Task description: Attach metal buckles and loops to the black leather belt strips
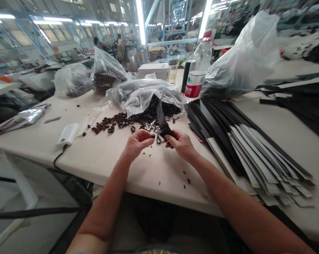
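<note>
My right hand [182, 145] is closed on a black strap [161, 114], whose free end curves upward above the fingers. Some metal shows at the strap's lower end, partly hidden by the hand. Between thumb and forefinger, my left hand [138, 143] pinches a small black loop [152, 136], a short gap from the strap. Just beyond both hands lie metal buckles [151, 126] and a heap of small black loops [155, 106]. Brown loops [109, 121] spread to the left of these. Another black loop [158, 140] rests on the table between my hands.
Stacked black and white strips [244, 144] cover the table's right side. Behind are plastic bags [244, 60], a red-capped bottle [198, 70], a glass jar [172, 70] and a white box [152, 71]. A white corded device [67, 134] lies left; tiny dark bits [188, 181] dot the near edge.
</note>
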A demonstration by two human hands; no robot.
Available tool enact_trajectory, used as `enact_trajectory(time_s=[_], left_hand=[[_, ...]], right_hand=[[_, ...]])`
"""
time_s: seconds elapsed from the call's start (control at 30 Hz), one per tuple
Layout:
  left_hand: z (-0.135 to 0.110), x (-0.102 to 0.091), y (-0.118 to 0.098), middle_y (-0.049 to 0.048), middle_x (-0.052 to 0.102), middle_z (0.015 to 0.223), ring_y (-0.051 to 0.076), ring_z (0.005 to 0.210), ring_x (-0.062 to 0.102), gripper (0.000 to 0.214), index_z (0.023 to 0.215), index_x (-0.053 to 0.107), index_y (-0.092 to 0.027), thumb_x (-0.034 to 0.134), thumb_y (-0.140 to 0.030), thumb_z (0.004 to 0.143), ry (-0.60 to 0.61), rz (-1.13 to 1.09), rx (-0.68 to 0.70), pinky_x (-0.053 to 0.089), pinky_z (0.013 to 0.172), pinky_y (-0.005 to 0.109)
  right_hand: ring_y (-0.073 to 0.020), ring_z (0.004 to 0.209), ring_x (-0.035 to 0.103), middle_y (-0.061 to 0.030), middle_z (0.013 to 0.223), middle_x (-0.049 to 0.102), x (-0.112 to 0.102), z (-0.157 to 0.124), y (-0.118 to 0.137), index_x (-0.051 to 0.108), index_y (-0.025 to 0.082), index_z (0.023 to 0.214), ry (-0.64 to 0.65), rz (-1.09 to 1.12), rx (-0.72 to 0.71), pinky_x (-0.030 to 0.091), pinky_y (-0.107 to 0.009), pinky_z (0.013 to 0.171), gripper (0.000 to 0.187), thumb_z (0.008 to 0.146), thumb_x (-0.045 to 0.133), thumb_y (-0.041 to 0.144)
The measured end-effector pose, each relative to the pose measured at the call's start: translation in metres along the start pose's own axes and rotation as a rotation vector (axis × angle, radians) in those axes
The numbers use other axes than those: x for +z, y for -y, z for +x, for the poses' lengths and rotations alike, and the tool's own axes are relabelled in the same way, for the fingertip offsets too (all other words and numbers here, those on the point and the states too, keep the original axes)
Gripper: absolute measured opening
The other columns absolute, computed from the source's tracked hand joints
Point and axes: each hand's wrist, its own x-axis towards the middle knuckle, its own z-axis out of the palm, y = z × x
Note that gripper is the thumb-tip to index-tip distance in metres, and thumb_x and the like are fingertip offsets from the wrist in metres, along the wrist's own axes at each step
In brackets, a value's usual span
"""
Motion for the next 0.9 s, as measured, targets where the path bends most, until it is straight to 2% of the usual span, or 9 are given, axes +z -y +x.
enact_trajectory(time_s=[0.07, 0.17, 0.33, 0.47, 0.63, 0.77, 0.9], left_hand=[[-0.004, 0.009, -0.002, -0.0021, 0.063, 0.065, 0.009, 0.056, 0.053, 0.03, 0.074, 0.065, -0.017, 0.085, -0.035, 0.06, 0.058, -0.06, -0.006, 0.042, 0.054, 0.022], [-0.005, 0.013, 0.0, -0.002, 0.062, 0.06, 0.008, 0.054, 0.052, 0.027, 0.07, 0.066, -0.016, 0.085, -0.034, 0.062, 0.073, -0.106, -0.007, 0.041, 0.052, 0.021], [0.0, 0.009, 0.003, -0.0034, 0.06, 0.054, 0.007, 0.047, 0.051, 0.028, 0.07, 0.066, -0.016, 0.084, -0.034, 0.06, 0.0, -0.209, -0.076, 0.036, 0.045, 0.019], [0.002, 0.01, 0.001, -0.0002, 0.068, 0.068, 0.006, 0.048, 0.054, 0.029, 0.073, 0.066, -0.016, 0.083, -0.034, 0.059, -0.088, -0.241, -0.108, 0.04, 0.046, 0.018], [0.002, 0.014, 0.003, 0.0022, 0.07, 0.068, 0.01, 0.054, 0.06, 0.027, 0.082, 0.073, -0.015, 0.079, -0.035, 0.064, -0.122, -0.093, -0.018, 0.046, 0.049, 0.021], [-0.002, 0.019, 0.004, 0.0024, 0.07, 0.074, 0.01, 0.059, 0.058, 0.021, 0.084, 0.077, -0.017, 0.073, -0.033, 0.071, -0.182, -0.018, 0.081, 0.049, 0.054, 0.021], [-0.004, 0.024, 0.004, 0.0019, 0.067, 0.081, 0.01, 0.064, 0.056, 0.016, 0.085, 0.078, -0.02, 0.071, -0.03, 0.074, -0.201, 0.06, 0.2, 0.049, 0.056, 0.021]], right_hand=[[-0.0118, 0.055, 0.062, -0.002, 0.072, 0.066, 0.001, -0.001, -0.001, 0.059, 0.017, 0.081, 0.017, -0.04, -0.009, 0.044, -0.021, 0.046, 0.028, 0.078, 0.065, 0.045], [-0.0117, 0.055, 0.062, -0.0019, 0.074, 0.065, 0.003, -0.003, 0.0, 0.059, 0.017, 0.085, 0.095, -0.07, -0.009, 0.045, -0.021, 0.047, 0.025, 0.081, 0.061, 0.041], [-0.0119, 0.057, 0.064, -0.0026, 0.076, 0.067, 0.005, -0.007, 0.005, 0.059, 0.016, 0.091, 0.173, -0.017, 0.029, 0.046, -0.021, 0.049, 0.028, 0.082, 0.061, 0.042], [-0.0109, 0.056, 0.062, -0.0018, 0.076, 0.066, 0.005, -0.008, 0.007, 0.059, 0.015, 0.092, 0.199, 0.012, 0.01, 0.046, -0.021, 0.05, 0.029, 0.082, 0.063, 0.042], [-0.0105, 0.056, 0.062, -0.001, 0.074, 0.065, 0.008, -0.009, 0.005, 0.061, 0.016, 0.092, 0.215, -0.034, -0.001, 0.046, -0.021, 0.049, 0.026, 0.082, 0.062, 0.04], [-0.0121, 0.057, 0.063, -0.0008, 0.072, 0.064, 0.008, -0.008, 0.001, 0.062, 0.016, 0.088, 0.152, -0.147, -0.065, 0.052, -0.023, 0.053, 0.02, 0.084, 0.062, 0.036], [-0.0132, 0.057, 0.065, -0.001, 0.072, 0.066, 0.008, -0.008, -0.002, 0.062, 0.018, 0.087, 0.112, -0.275, -0.11, 0.052, -0.024, 0.054, 0.017, 0.086, 0.06, 0.034]])
